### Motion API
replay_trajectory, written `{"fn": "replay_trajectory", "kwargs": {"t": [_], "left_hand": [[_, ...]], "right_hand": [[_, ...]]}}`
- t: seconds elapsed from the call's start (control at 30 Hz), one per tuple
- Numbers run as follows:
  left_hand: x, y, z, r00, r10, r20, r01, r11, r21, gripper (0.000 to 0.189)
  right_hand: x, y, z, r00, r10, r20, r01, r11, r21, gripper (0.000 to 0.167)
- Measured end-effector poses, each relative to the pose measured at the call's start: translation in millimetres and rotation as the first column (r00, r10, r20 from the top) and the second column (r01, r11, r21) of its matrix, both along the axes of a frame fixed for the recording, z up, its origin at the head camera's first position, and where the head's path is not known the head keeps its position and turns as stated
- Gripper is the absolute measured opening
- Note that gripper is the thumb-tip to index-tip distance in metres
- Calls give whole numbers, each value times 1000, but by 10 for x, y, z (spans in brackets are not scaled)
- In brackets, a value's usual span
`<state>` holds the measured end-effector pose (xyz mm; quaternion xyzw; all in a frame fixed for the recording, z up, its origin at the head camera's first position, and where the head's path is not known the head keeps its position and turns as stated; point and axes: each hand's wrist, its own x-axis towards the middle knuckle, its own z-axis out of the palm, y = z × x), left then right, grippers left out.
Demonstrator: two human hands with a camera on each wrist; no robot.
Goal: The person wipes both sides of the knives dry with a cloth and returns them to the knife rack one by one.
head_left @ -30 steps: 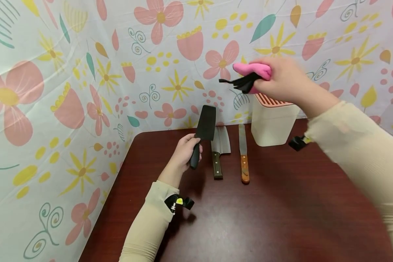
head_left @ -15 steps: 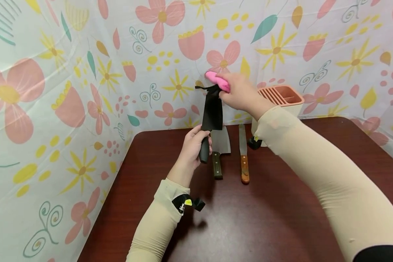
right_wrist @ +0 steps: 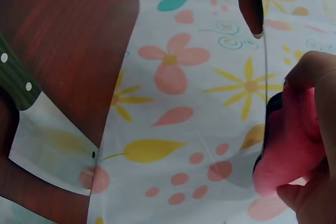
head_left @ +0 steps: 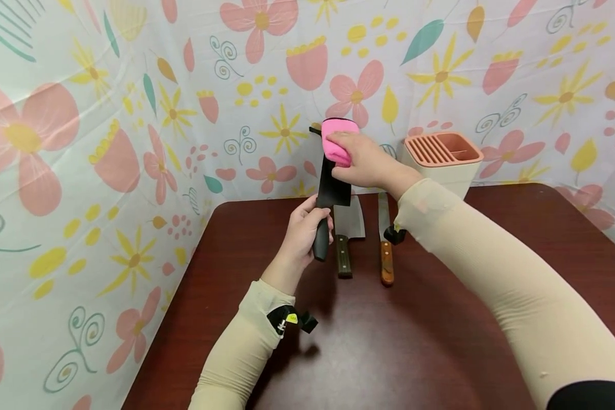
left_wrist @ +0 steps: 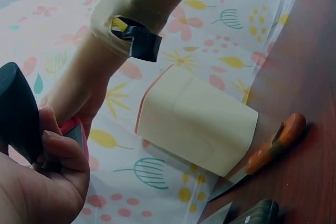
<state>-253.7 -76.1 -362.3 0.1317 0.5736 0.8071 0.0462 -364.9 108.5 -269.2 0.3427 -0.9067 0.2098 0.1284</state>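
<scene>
My left hand point(head_left: 298, 230) grips the black handle of a black kitchen knife point(head_left: 334, 191), its broad blade pointing up above the table. In my right hand point(head_left: 368, 160) is a folded pink cloth point(head_left: 340, 136) with black edging, which lies against the upper blade and covers the tip. In the right wrist view the pink cloth point(right_wrist: 294, 140) is bunched under the fingers along the blade's thin edge. A cleaver point(head_left: 344, 256) with a dark riveted handle lies on the table just behind the held knife. Beside it lies a narrow-bladed knife point(head_left: 386, 262) with an orange-brown wooden handle.
A cream knife block point(head_left: 448, 175) with an orange slotted top stands at the table's back edge, partly behind the right forearm. The dark red-brown table point(head_left: 405, 353) meets a flower-printed cloth wall point(head_left: 195, 142) at the back and left.
My right hand has come left from above the knife block, bringing the pink cloth onto the black blade, then turned over it. The left hand shifted slightly right with the knife.
</scene>
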Motion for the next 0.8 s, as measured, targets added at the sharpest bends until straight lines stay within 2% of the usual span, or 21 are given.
{"fn": "replay_trajectory", "kwargs": {"t": [0.13,0.23,0.33,0.4,0.5,0.6,0.8], "left_hand": [[-7,12,-14,1000,11,-6,-11,1000,1,43],[-22,22,-30,1000,14,-8,-14,1000,-7,43],[-22,28,-38,1000,8,-8,-8,1000,-15,42],[-12,27,-37,1000,7,-10,-7,1000,-14,41],[6,25,-21,1000,8,-23,-8,1000,-8,40],[18,22,3,999,3,-37,-3,1000,2,39],[43,3,43,999,-19,-28,21,999,39,39]], "right_hand": [[2,-22,71,997,-5,76,-5,992,127,90],[11,-53,133,992,-27,120,-3,969,247,97],[33,-90,184,991,-41,131,-5,943,333,99],[39,-110,200,993,-40,108,-2,930,367,95],[39,-126,208,999,-34,41,17,929,370,87],[26,-133,198,998,-49,-27,55,940,337,81],[58,-149,175,997,-67,-29,72,954,291,77]]}}
